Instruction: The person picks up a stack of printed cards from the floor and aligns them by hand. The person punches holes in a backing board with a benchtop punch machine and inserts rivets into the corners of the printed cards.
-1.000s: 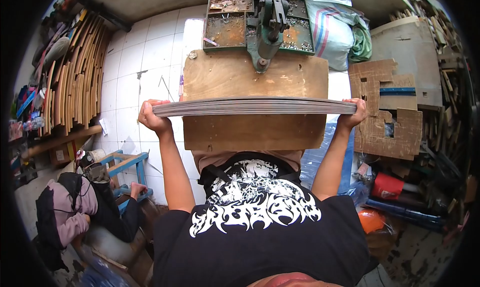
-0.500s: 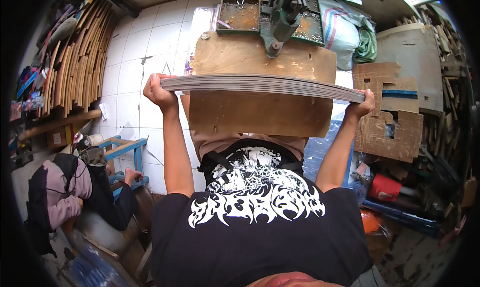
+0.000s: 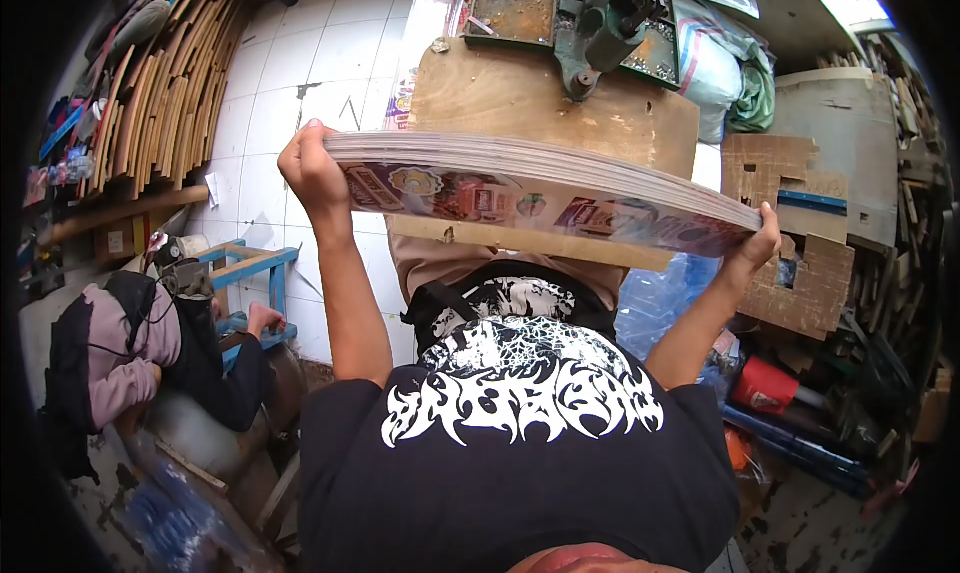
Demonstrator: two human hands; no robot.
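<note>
A thick stack of thin printed sheets [image 3: 530,201] is stretched out between my two hands, above the wooden tabletop [image 3: 540,93]. Its layered long edge faces up, and a colourful printed face shows on the side toward me. My left hand [image 3: 318,178] is closed around the stack's left end, thumb on top. At the other end, which sits lower, my right hand [image 3: 752,251] grips the stack's corner; some of its fingers are hidden behind the sheets. The stack partly covers the tabletop.
A green metal press [image 3: 592,58] with trays of small metal parts [image 3: 515,11] stands at the tabletop's far edge. Brown boards [image 3: 170,83] lean at far left. Cut board pieces [image 3: 775,173] lie at right. Another person [image 3: 130,363] sits at lower left near a blue frame [image 3: 285,263].
The stack has tilted so that its printed face shows, where mostly grey edges showed before. Its right end has moved lower and farther right with my right hand. The camera view has shifted slightly.
</note>
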